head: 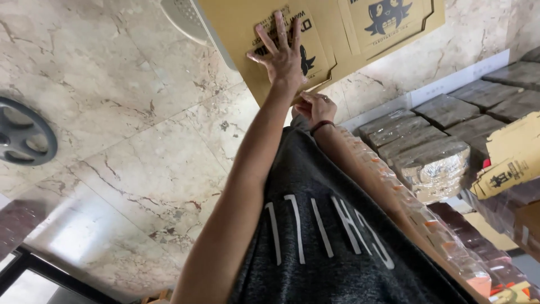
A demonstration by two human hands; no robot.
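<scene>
Two hands meet on a flat brown cardboard sheet [332, 34] printed with dark cartoon figures, which fills the frame from 12 to 1 o'clock. One hand [284, 53] lies open against the sheet's printed face, fingers spread wide and palm pressed flat, its bare forearm running down toward 7 o'clock. Going by how the arms sit against the body, this seems to be the left hand, though the tilted view makes that hard to settle. The other hand [315, 107], taken as the right, sits just below at the sheet's lower edge, fingers curled and pinching the cardboard rim; a dark band circles its wrist. Between the two arms hangs a dark grey shirt [326, 225] with pale lettering.

Pale marble tiles [129, 141] with brown veins spread from 8 to 11 o'clock, and a dark round wheel-shaped object [22, 138] rests on them at 9 o'clock. Stacks of plastic-wrapped brown bundles [433, 163] lie at 3 o'clock, with a folded yellow-brown carton [514, 155] near them at the right edge.
</scene>
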